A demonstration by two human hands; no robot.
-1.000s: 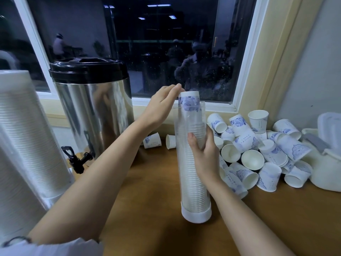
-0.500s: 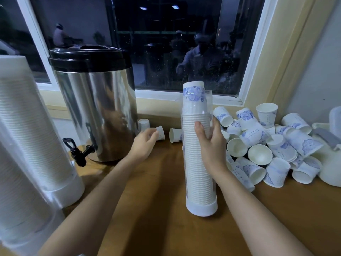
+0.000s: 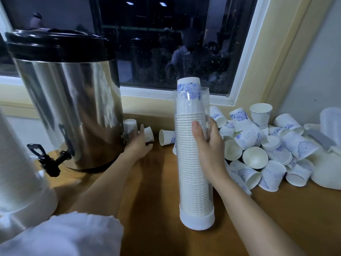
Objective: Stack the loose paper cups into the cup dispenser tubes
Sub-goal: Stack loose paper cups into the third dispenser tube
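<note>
**Right hand** (image 3: 208,145): fingers (image 3: 214,124) and thumb curled round the clear dispenser tube (image 3: 193,182) at about mid-height, clamped on it.

**Left hand** (image 3: 137,145): stretched forward beside the urn. One finger and the thumb lie on either side of a paper cup (image 3: 149,134) that is on its side. Whether they pinch it cannot be told.

**Dispenser tube:** upright on the table (image 3: 156,191), seated in a white base cap (image 3: 197,220). It is filled with a nested cup stack. The topmost cup (image 3: 189,85), printed in blue, stands upside down and pokes above the tube's rim.

**Loose cups, left group:** one inverted cup (image 3: 130,124) just beside the urn; one lying cup (image 3: 166,137) between the left hand and the tube, mouth facing left.

**Loose cups, right group:** a jumbled pile (image 3: 258,145) right of the tube, against the wall corner. Some are upright, some tipped, and several are nested.

**Urn** (image 3: 70,108): steel body, black lid, black tap (image 3: 46,159), at the table's rear left.

**Further filled tubes** (image 3: 18,163): at the near left edge.

**White container** (image 3: 328,172): far right, touching the pile.

**White sleeve** (image 3: 64,237): lower left.
</note>
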